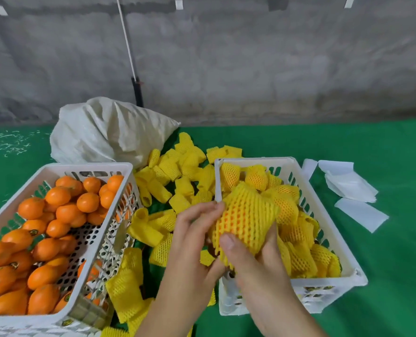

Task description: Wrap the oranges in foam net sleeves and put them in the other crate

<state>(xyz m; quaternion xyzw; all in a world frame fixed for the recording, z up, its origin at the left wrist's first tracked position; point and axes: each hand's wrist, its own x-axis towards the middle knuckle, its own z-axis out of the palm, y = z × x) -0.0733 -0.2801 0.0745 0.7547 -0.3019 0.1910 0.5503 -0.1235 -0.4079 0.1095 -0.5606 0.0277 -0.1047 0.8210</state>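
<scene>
An orange in a yellow foam net sleeve is held over the near left corner of the right white crate. My right hand grips it from below, thumb on its front. My left hand holds the sleeve's left edge with its fingertips. The right crate holds several wrapped oranges. The left white crate holds several bare oranges. Loose yellow sleeves lie between the two crates.
A white sack lies behind the left crate. White paper sheets lie on the green cloth to the right of the right crate. A grey wall stands at the back, with a pole leaning on it.
</scene>
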